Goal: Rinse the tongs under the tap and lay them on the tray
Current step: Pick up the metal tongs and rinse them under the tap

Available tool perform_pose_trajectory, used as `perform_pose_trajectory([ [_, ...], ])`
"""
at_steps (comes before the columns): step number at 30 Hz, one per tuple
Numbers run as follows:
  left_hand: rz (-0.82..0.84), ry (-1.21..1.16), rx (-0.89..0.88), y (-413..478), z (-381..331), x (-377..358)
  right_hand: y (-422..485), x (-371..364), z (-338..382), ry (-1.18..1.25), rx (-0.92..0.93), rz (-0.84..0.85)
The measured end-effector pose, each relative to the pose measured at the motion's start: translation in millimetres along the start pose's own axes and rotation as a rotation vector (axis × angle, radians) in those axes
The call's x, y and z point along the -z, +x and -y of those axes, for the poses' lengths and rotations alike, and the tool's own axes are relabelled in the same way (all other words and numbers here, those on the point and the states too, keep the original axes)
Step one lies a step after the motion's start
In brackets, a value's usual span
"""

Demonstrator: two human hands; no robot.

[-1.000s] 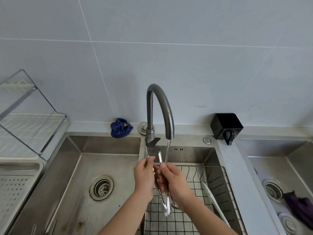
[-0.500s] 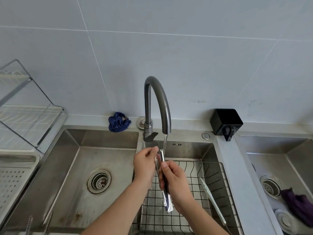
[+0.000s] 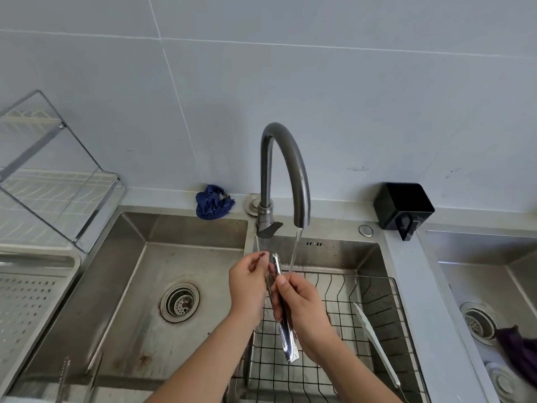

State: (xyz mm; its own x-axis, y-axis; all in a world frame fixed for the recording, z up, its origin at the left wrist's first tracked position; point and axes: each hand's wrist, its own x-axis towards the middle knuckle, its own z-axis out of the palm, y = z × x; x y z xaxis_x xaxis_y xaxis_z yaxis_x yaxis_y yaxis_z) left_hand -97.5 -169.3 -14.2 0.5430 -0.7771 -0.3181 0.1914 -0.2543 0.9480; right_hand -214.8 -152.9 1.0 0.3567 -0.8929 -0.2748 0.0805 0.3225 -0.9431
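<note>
Grey tiled wall [image 3: 348, 97] at the far side. Steel sink [image 3: 122, 301] with two basins; drain [image 3: 179, 302] in the left one, wire basket [image 3: 374, 278] in the right one. Another sink [image 3: 479, 257] far right, with a purple cloth [image 3: 517, 350] in it. Dish rack [image 3: 58, 181] far left, perforated tray [image 3: 26, 309] near left, well apart from the hands. Tap [image 3: 290, 158] running. Right hand [image 3: 302, 309] grips the tongs [image 3: 289, 343] round the middle, fingers curled. Left hand [image 3: 247, 289] pinches their upper end. Tongs closed, held steeply tilted over the basket, upper tips just left of the water stream [image 3: 295, 251]. White utensil [image 3: 374, 341] lies in the basket. Black box [image 3: 404, 206] right of the tap, blue cloth [image 3: 213, 202] left of it.
</note>
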Motion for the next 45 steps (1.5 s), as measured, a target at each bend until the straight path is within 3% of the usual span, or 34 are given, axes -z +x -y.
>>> perform_pose_trajectory([
  [6,-0.033,-0.025,0.028,8.4,-1.2,16.7,6.1,-18.5,1.3,-0.059,0.015,0.025],
  [12,0.143,-0.154,0.104,4.4,-3.8,26.4,5.6,-17.0,2.3,-0.033,0.008,0.032],
  [20,-0.04,-0.045,0.006,9.1,-3.2,5.5,3.7,-11.3,4.0,-0.042,0.034,0.013],
  [28,0.185,-0.202,0.132,1.7,2.3,4.0,2.4,3.8,-0.8,-0.075,0.066,-0.03],
  [31,0.187,-0.243,0.127,-0.5,0.3,-3.4,-1.2,7.0,-3.2,-0.061,0.055,-0.046],
  [37,0.205,-0.284,0.132,4.1,-2.6,-20.6,-7.0,28.0,-24.9,-0.279,-0.068,-0.351],
  [41,0.245,-0.309,0.206,3.1,2.5,-29.3,-8.9,27.3,-27.5,-0.043,-0.295,-0.133],
  [45,0.232,-0.377,0.314,3.2,5.0,-34.0,-16.8,24.6,-32.4,-0.076,-0.238,-0.177],
])
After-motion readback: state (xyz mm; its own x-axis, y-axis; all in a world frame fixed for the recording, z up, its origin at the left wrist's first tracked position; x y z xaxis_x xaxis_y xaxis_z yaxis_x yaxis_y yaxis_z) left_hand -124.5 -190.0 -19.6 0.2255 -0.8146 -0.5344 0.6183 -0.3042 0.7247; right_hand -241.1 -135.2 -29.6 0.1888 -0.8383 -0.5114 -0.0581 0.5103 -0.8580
